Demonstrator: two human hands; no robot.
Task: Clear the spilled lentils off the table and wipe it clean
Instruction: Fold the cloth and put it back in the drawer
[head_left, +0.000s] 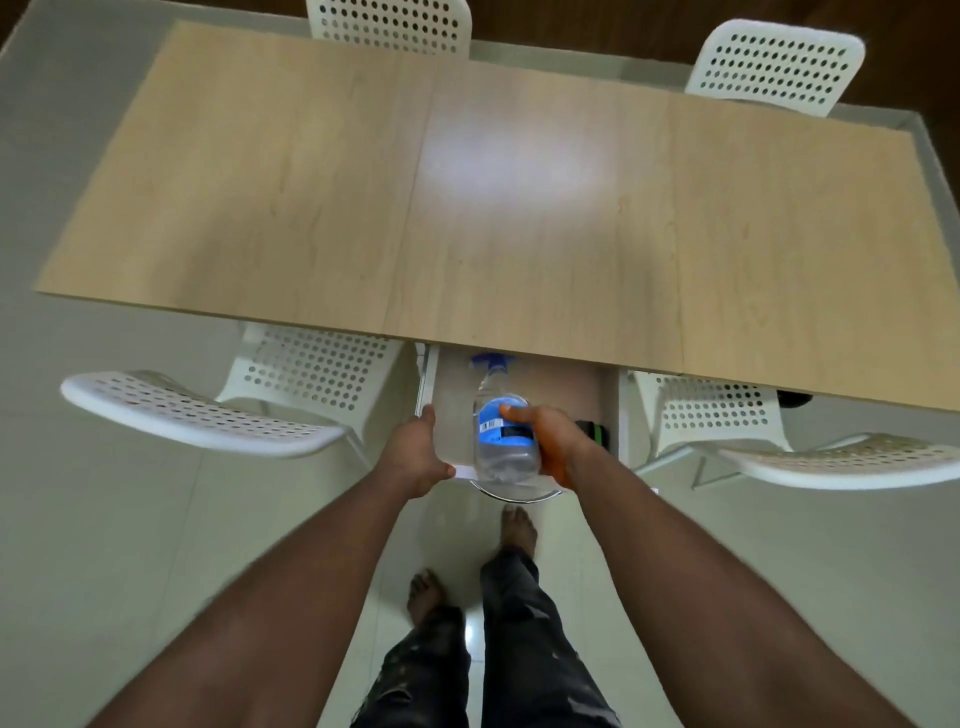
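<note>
Right hand (558, 444) has its fingers curled round a spray bottle (503, 426) and holds it tight. This bottle lies on its side in the open drawer (597, 384) under the bench (519, 208). Its blue nozzle points away from the person, under the bench edge, and its bottom end points back at them, so the long way of the bottle runs front to back. The grip sits on the bottle's right side, near the blue label (the thumb lies over the top).

Left hand (415, 457) holds the drawer's near left corner, just beside the bottle. It does not touch the bottle.

No lentils show on the bench top. I think the bottle must come out toward the person, so the nozzle gets past the bench edge.

White chairs (197, 410) stand on both sides.
</note>
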